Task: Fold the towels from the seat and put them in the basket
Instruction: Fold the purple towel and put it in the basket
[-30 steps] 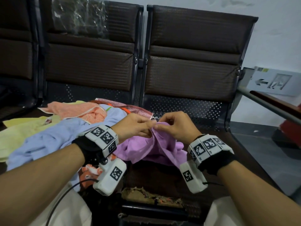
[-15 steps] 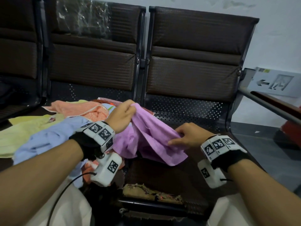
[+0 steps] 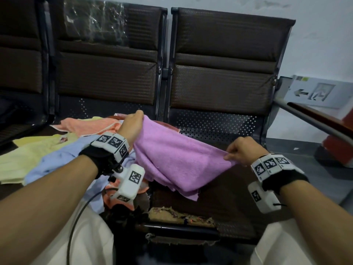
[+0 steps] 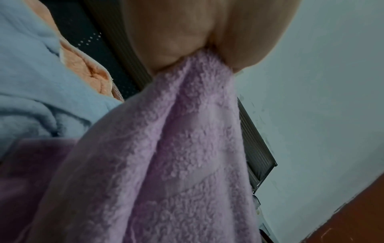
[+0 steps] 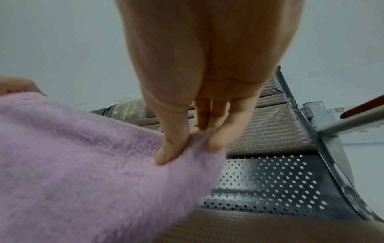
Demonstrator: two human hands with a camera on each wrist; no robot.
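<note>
A purple towel (image 3: 179,159) hangs stretched between my two hands above the brown seat (image 3: 229,205). My left hand (image 3: 131,125) grips its far left corner, raised over the towel pile; in the left wrist view the purple towel (image 4: 182,148) drops from my left hand (image 4: 199,54). My right hand (image 3: 240,150) pinches the right corner lower down; in the right wrist view my right hand (image 5: 193,143) holds the purple towel (image 5: 83,164) between thumb and fingers. The towel's lower edge sags onto the seat. No basket is in view.
A pile of towels lies on the left seat: a blue one (image 3: 63,159), a yellow one (image 3: 24,157) and an orange one (image 3: 87,125). Brown chair backs (image 3: 225,73) stand behind. A metal armrest (image 3: 313,121) runs at the right. The seat's front edge (image 3: 181,217) is torn.
My hands were together at the bunched purple towel; they have drawn apart, left hand up and left, right hand out to the right, and the towel has spread open between them.
</note>
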